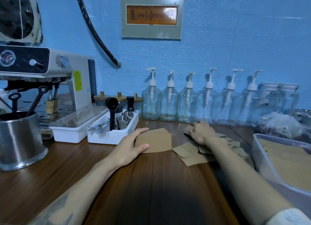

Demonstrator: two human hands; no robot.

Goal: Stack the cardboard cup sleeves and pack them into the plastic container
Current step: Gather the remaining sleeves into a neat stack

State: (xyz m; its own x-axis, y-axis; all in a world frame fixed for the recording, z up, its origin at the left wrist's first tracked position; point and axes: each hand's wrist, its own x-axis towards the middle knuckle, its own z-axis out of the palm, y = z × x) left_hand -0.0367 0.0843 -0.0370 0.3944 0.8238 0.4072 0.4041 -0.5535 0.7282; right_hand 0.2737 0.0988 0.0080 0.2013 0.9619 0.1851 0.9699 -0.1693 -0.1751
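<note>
A dark wooden bench is running along a blue wall, and the work is happening near its middle. The left hand is gripping a neat stack of cardboard sleeves, thumb along the near face and fingers curling over the far top edge. The right hand is resting knuckles-up on the loose pile of sleeves just beside the stack; its fingertips are blurred and hidden, so whether it is pinching a sleeve cannot be told. To do this step well, the person is probably best keeping the left grip steady as a stop, sliding one flat sleeve across at a time and squaring edges before adding more. The plastic container is sitting at the right edge, already holding brown sleeves. Farther out, a white tray of tools, an espresso machine, a steel pot and a row of pump bottles are lining the wall.
</note>
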